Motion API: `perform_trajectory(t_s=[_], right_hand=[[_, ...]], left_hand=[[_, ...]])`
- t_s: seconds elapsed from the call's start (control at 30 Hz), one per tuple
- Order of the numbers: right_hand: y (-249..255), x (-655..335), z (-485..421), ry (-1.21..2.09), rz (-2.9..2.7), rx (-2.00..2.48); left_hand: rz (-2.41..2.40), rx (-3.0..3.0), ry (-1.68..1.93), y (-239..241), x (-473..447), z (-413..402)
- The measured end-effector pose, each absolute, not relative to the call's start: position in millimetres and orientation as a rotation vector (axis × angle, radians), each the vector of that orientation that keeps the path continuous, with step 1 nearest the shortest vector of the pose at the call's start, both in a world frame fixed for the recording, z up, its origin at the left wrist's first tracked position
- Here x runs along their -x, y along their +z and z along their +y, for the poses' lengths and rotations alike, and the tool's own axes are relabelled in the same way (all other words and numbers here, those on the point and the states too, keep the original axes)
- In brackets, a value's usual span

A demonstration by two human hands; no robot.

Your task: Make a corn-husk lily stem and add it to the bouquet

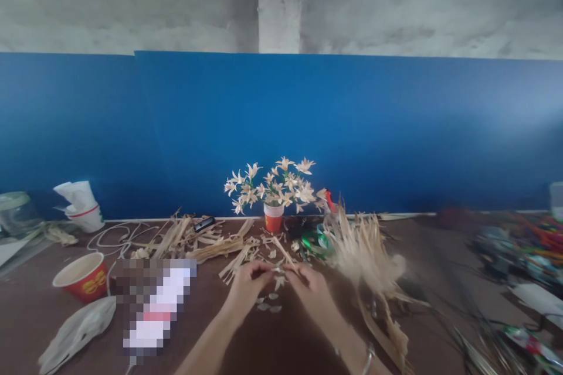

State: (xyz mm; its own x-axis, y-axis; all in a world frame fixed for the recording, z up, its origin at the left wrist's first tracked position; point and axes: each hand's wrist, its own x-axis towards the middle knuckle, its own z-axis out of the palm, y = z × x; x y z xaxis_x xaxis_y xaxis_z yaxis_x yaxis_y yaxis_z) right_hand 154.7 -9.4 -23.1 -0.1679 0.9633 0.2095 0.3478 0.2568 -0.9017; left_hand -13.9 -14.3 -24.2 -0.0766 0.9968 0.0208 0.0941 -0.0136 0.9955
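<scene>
My left hand [250, 282] and my right hand [308, 286] meet over the middle of the table, fingers pinched. Between the fingertips is a small pale piece [278, 270], too small to make out well. A thin tan stick [284, 251] slants from the right fingers towards a red paper cup [273, 221]. That cup holds a bunch of cream-coloured handmade flowers [285, 184] on green stems. Several small whitish petals [269, 307] lie on the table just below my hands.
Dried husk strips [220, 248] lie behind my left hand, and a large husk bundle [363, 249] stands at the right. A green tape roll [313, 241] sits beside it. At the left are a red paper bowl [83, 276] and a white cable [116, 239]. A blue partition [281, 123] closes the back.
</scene>
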Motion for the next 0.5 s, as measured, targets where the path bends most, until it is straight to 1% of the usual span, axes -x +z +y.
perform_trajectory(t_s=[0.07,0.17,0.3,0.4,0.5], right_hand=[[-26,-157,-7,0.839,-1.7,1.224],[-29,-157,-7,0.733,-1.878,1.228],[-29,-147,-21,0.707,-2.292,0.97],[-28,-141,-32,0.624,-2.522,0.877],[-30,-143,-32,0.441,-2.628,0.971]], left_hand=[[1.344,-1.136,1.379,-23,24,-10],[1.21,-0.873,1.554,-25,41,-2],[1.172,-0.722,1.701,-35,59,7],[1.498,-0.89,1.7,-40,73,8],[1.785,-1.108,1.606,-40,87,7]])
